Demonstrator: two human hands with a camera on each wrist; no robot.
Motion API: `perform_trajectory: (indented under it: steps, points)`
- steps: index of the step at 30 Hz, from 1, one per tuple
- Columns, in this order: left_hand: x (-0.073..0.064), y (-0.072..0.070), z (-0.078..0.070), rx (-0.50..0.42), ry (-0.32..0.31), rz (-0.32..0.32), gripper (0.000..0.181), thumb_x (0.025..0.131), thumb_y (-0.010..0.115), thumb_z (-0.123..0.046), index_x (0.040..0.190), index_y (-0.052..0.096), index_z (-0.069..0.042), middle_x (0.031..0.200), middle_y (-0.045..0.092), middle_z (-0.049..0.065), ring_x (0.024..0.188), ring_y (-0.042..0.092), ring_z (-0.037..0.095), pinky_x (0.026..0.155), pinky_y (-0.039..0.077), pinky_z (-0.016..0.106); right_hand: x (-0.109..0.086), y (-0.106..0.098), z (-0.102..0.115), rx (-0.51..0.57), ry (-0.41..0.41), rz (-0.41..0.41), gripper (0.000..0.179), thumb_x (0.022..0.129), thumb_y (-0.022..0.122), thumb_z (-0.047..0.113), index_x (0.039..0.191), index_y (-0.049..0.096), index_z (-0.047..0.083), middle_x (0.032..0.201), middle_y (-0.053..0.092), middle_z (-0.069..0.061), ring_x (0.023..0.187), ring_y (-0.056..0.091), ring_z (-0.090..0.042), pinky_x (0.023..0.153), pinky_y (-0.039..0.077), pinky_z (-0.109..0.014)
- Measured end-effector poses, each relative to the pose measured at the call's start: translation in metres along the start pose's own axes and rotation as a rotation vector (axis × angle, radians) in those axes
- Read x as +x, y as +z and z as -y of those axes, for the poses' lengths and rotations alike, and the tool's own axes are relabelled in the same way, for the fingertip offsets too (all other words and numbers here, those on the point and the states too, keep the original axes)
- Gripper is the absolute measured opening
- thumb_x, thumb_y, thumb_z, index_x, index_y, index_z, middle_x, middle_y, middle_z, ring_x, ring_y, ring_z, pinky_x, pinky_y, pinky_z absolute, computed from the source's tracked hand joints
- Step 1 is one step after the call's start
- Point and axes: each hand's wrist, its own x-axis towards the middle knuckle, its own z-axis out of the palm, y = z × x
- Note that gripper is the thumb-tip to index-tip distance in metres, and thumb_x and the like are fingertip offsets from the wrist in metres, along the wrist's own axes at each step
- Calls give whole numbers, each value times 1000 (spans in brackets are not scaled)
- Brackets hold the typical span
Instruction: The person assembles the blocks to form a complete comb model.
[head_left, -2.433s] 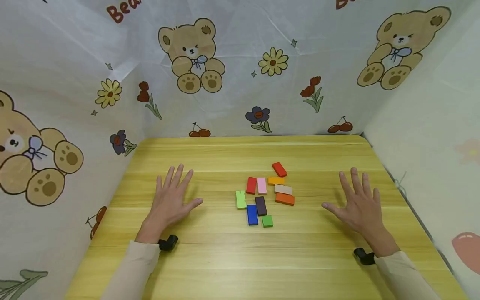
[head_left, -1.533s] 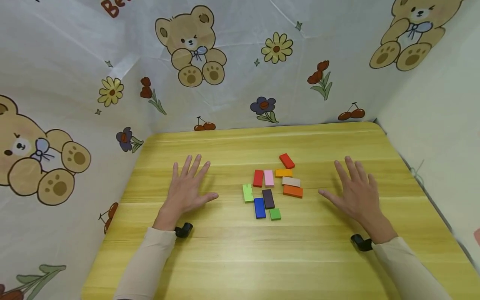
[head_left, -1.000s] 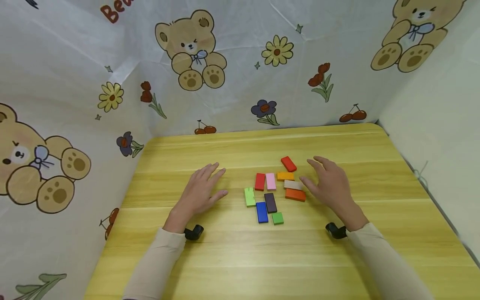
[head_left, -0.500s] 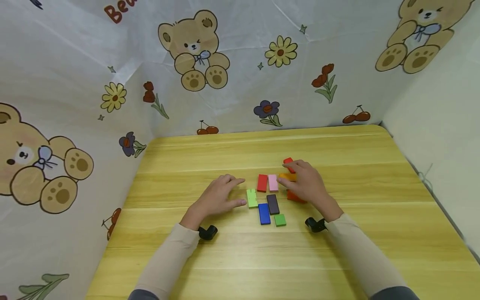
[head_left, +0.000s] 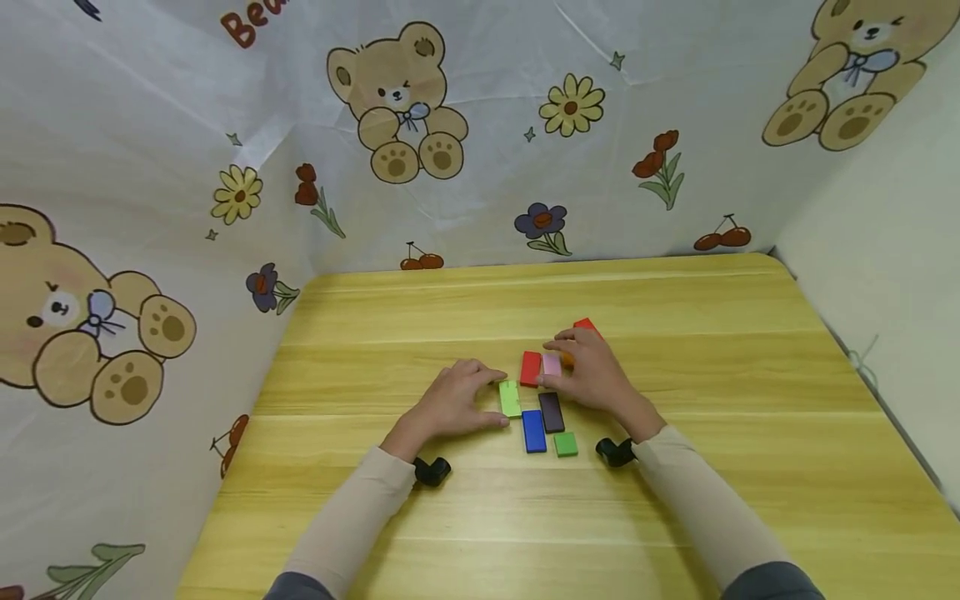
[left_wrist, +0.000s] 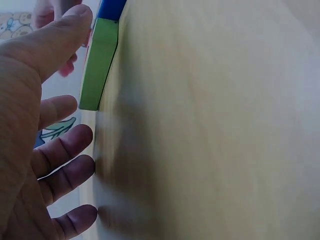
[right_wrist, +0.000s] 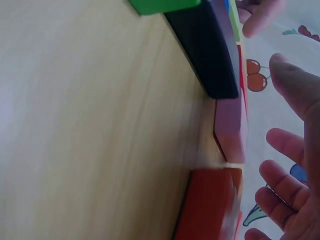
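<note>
Small coloured blocks lie flat in a cluster on the wooden table. My left hand [head_left: 453, 402] is beside the lime green block [head_left: 510, 399], thumb and index finger apart at its left side, gripping nothing. Above the right part of the cluster hovers my right hand [head_left: 588, 371], its thumb and fingers spread about the pink block [head_left: 551, 364] and the mostly covered yellow-orange block [head_left: 567, 360]. In the right wrist view an orange-red block [right_wrist: 205, 200] lies below those fingers; the hand hides it in the head view, along with the beige block.
Near the hands are a red block [head_left: 530, 369], a dark purple block [head_left: 552, 412], a blue block [head_left: 534, 432] and a small green block [head_left: 566, 444]. Another red block [head_left: 587, 324] lies behind the right hand. A bear-print cloth [head_left: 480, 200] hangs beyond the table [head_left: 487, 517].
Both hands have come inward from the table's sides to the cluster, the left to the lime green block, the right over the blocks on the right. The head view has shifted slightly.
</note>
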Motion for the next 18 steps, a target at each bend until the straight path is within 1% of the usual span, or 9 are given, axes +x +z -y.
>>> perform_trajectory:
  steps: [5,9,13,15,18]
  points:
    - [3,2,-5,39,28,-21,71,80,72,-69,139,59,-32,117,59,-9,107,51,11,89,42,34,4,4,5,-5,-19,21,62,80,78,56,126,71,15,131,60,-10,122,53,-28,103,45,-51]
    - [3,2,-8,56,35,-39,68,81,72,-66,138,60,-30,118,60,-8,107,51,13,89,43,35,7,6,9,-32,-28,28,57,81,79,53,123,72,14,131,61,-10,123,53,-28,106,44,-49]
    - [2,2,-9,57,24,-25,68,82,72,-66,138,60,-30,121,61,-8,110,52,13,91,43,35,10,7,12,-53,-33,42,54,84,78,49,124,72,14,131,60,-12,123,53,-29,106,43,-51]
    - [3,1,-8,62,26,-14,68,83,71,-66,139,59,-30,122,61,-8,111,52,13,92,43,35,12,7,13,-67,-30,48,53,84,77,48,125,71,14,131,60,-12,122,53,-29,105,44,-52]
    - [3,-2,-6,74,36,-7,68,83,71,-65,140,58,-29,123,61,-7,112,53,14,91,43,35,19,8,15,-91,-24,51,54,86,76,48,127,70,13,129,60,-12,120,53,-28,103,45,-51]
